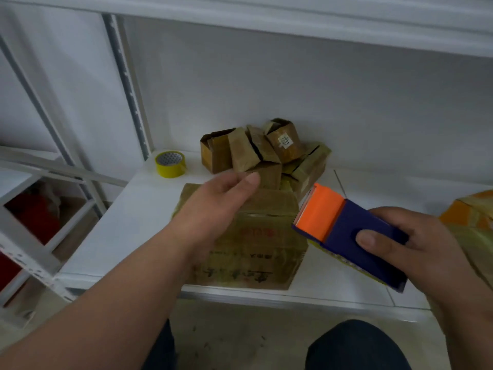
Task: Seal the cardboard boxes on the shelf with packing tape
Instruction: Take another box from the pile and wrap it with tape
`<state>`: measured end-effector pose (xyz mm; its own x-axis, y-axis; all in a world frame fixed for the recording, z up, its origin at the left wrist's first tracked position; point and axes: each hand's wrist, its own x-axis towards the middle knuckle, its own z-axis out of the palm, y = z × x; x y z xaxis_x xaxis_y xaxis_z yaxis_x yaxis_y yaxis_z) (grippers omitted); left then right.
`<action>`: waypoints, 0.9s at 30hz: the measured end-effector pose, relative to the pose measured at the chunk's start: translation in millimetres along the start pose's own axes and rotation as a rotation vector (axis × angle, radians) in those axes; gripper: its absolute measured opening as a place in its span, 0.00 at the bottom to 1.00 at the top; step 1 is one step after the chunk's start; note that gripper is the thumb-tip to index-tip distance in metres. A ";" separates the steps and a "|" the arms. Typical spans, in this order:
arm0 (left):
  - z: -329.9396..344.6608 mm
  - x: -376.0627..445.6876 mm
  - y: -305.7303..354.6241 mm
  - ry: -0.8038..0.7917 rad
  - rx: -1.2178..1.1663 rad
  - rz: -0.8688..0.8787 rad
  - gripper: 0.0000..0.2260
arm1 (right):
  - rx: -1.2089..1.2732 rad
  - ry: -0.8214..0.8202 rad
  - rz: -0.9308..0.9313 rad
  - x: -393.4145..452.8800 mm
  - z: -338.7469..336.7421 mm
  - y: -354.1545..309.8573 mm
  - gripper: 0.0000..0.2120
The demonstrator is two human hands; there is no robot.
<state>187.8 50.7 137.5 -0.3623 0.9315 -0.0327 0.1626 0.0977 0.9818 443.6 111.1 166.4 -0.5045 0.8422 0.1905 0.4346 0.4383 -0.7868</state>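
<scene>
A large brown cardboard box [256, 252] with printed characters stands at the front of the white shelf [120, 225]. My left hand [216, 198] hovers over its top, fingers loosely curled, holding nothing I can see. My right hand [416, 247] grips a blue and orange tape dispenser [346, 231] to the right of the box, its orange end pointing toward the box's upper right corner. Behind the large box lies a heap of small cardboard boxes [261, 148], some tilted.
A yellow roll of tape [170, 164] stands at the shelf's back left. Another box with orange print [472, 217] sits at the right edge. A metal upright [128, 86] and a neighbouring rack [32, 236] are on the left. An upper shelf board [293, 17] runs overhead.
</scene>
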 end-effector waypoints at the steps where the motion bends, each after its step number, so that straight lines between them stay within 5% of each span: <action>1: 2.8 -5.1 4.6 -0.082 -0.133 -0.038 0.22 | -0.014 -0.017 -0.016 -1.4 3.4 -3.0 0.26; 8: 14.3 -25.5 -4.0 -0.446 -0.361 -0.159 0.27 | 0.015 -0.064 -0.079 -14.7 12.9 -16.5 0.20; 16: 18.4 -36.4 -7.4 -0.443 -0.572 -0.225 0.17 | 0.073 -0.094 -0.088 -25.9 10.6 -26.0 0.18; 21: 15.9 -38.4 -2.8 -0.326 -0.498 -0.258 0.27 | 0.025 -0.106 -0.069 -28.8 9.4 -29.4 0.29; 27: 1.9 -41.8 2.5 -0.354 -0.412 -0.245 0.31 | -0.094 -0.148 -0.118 -21.6 8.0 -34.5 0.21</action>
<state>205.2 12.7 141.0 -0.0052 0.9661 -0.2580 -0.2822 0.2461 0.9273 433.5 75.3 184.7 -0.6568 0.7312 0.1844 0.4304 0.5643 -0.7045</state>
